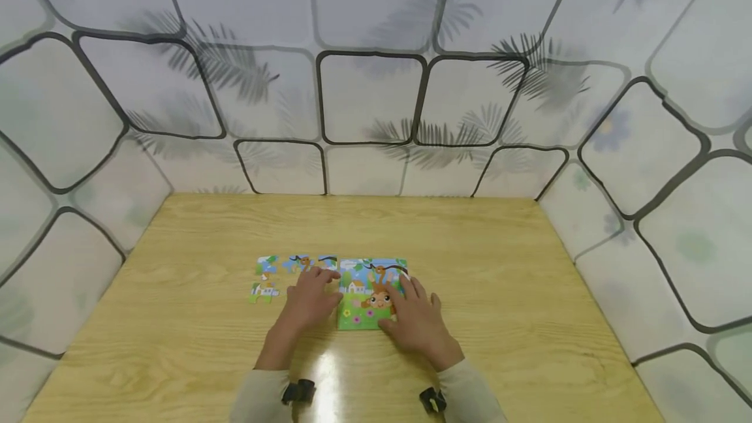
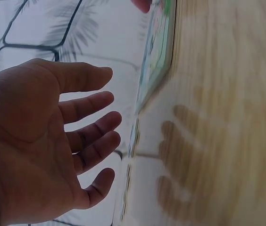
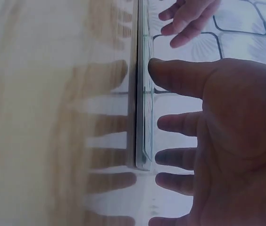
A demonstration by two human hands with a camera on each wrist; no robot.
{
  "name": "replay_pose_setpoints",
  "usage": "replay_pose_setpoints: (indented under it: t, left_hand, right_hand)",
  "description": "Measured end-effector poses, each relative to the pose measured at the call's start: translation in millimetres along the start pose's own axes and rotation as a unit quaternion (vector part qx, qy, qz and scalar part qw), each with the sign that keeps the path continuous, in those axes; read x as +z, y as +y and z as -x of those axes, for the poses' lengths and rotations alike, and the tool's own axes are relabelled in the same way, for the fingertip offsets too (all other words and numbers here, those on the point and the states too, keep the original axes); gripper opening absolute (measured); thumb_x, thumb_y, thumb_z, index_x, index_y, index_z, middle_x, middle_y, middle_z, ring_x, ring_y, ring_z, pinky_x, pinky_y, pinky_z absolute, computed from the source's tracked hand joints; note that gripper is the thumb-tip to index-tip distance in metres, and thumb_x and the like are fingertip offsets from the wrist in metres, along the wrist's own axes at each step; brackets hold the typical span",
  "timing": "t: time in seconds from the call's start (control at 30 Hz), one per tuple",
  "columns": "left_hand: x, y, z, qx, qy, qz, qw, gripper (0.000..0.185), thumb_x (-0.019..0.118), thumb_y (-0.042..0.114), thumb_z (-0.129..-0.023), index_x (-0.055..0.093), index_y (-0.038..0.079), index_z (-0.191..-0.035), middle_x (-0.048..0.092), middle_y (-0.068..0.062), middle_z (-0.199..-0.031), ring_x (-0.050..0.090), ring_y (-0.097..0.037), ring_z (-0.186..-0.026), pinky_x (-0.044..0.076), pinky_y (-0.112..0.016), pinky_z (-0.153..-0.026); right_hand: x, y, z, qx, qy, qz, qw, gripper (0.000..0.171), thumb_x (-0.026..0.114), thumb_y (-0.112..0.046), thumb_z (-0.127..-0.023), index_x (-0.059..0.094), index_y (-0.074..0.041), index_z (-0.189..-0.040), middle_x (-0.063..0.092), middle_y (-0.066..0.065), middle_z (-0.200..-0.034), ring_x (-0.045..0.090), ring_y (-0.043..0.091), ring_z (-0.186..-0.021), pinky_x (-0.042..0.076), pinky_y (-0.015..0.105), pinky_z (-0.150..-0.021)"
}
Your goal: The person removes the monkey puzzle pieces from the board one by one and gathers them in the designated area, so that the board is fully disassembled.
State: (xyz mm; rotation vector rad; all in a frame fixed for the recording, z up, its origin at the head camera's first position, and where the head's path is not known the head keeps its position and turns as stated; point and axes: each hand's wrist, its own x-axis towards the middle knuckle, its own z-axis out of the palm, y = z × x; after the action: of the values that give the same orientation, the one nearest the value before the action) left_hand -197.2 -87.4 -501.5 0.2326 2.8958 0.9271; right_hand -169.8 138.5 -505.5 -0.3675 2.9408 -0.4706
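Observation:
A square picture board (image 1: 352, 320) with a cartoon monkey, a house and flowers lies flat on the table. Several cut jigsaw pieces (image 1: 264, 290) with similar pictures lie to its left. My left hand (image 1: 308, 299) hovers between the pieces and the board's left edge; in the left wrist view its fingers (image 2: 97, 129) are loosely bent with nothing between them. Over the right side of the board is my right hand (image 1: 420, 322), fingers spread. The right wrist view shows its thumb tip right at the edge of the layered board (image 3: 146, 132), with the other fingertips close by.
The wooden table (image 1: 499, 266) reaches back to a patterned wall covering (image 1: 370, 96) with leaf prints and dark outlines, which also encloses both sides. Black straps (image 1: 298, 391) are on both wrists.

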Motion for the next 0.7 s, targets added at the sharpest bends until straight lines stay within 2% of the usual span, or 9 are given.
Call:
replay_pose_setpoints:
  t: [0.17,0.3,0.53,0.7]
  left_hand:
    - [9.6,13.9,-5.7,0.031,-0.037,-0.016,0.9987,0.046,0.066,0.030,-0.089,0.057,0.017,-0.132,0.053,-0.008,-0.129,0.045,-0.031,-0.118,0.037,-0.060,-0.087]
    - [19.7,21.4,-10.9,0.050,-0.053,-0.029,0.9969,0.053,0.068,0.036,-0.088,0.054,0.018,-0.136,0.052,-0.008,-0.131,0.044,-0.032,-0.120,0.035,-0.060,-0.089]
    - [33.9,34.5,-18.4,0.042,-0.057,-0.070,0.9950,0.057,0.069,0.038,-0.083,0.055,0.016,-0.134,0.049,-0.010,-0.123,0.043,-0.030,-0.115,0.034,-0.060,-0.089]
    - [36.9,40.8,-23.4,0.028,-0.044,-0.085,0.9950,0.052,0.074,0.035,-0.079,0.060,0.015,-0.125,0.049,-0.010,-0.119,0.043,-0.030,-0.113,0.034,-0.058,-0.088]
  right_hand:
    - [-1.6,3.8,1.9,0.011,-0.009,-0.004,1.000,0.070,0.063,-0.047,-0.087,0.043,-0.015,-0.146,0.029,0.019,-0.156,0.032,0.038,-0.142,0.027,0.069,-0.105]
    - [-2.9,6.3,2.7,0.005,-0.017,0.011,1.000,0.072,0.061,-0.049,-0.089,0.042,-0.008,-0.146,0.030,0.019,-0.155,0.033,0.038,-0.141,0.031,0.065,-0.104]
    - [-4.5,8.8,3.7,-0.007,-0.021,0.025,0.999,0.070,0.060,-0.050,-0.090,0.044,-0.008,-0.144,0.033,0.019,-0.154,0.034,0.037,-0.140,0.034,0.064,-0.102]
    - [-5.8,9.4,3.6,-0.012,-0.014,0.027,0.999,0.067,0.060,-0.048,-0.090,0.046,-0.009,-0.143,0.035,0.019,-0.152,0.037,0.038,-0.139,0.036,0.063,-0.101]
